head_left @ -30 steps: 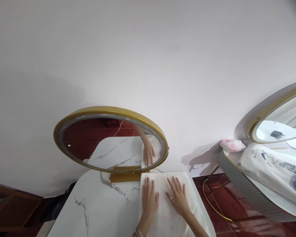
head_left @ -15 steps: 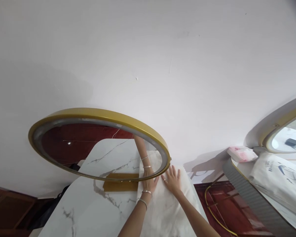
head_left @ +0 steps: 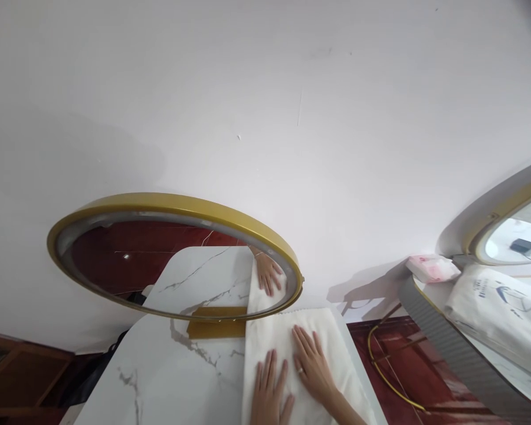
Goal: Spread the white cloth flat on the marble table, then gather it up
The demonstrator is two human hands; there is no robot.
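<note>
A white cloth (head_left: pixel 301 321) lies over the right part of the marbled white table (head_left: pixel 159 366). Near the bottom edge of the view, my left hand (head_left: pixel 269 389) rests on the cloth with its fingers spread. My right hand (head_left: pixel 313 367), with a ring on one finger, lies flat on the same cloth, a little farther forward and to the right. Neither hand grips anything. The gold-framed oval mirror (head_left: pixel 172 203) stands on a gold base (head_left: pixel 216 329) to the left of the cloth and reflects one hand.
To the right is a second table (head_left: pixel 451 354) with a pink and white tissue pack (head_left: pixel 432 268), a printed white cloth (head_left: pixel 504 313) and another gold-framed mirror (head_left: pixel 508 203). A wooden cabinet (head_left: pixel 17 378) stands at the lower left.
Both hands have moved back toward me over the cloth, my left hand the most. The cloth's far edge now shows uncovered beside the mirror.
</note>
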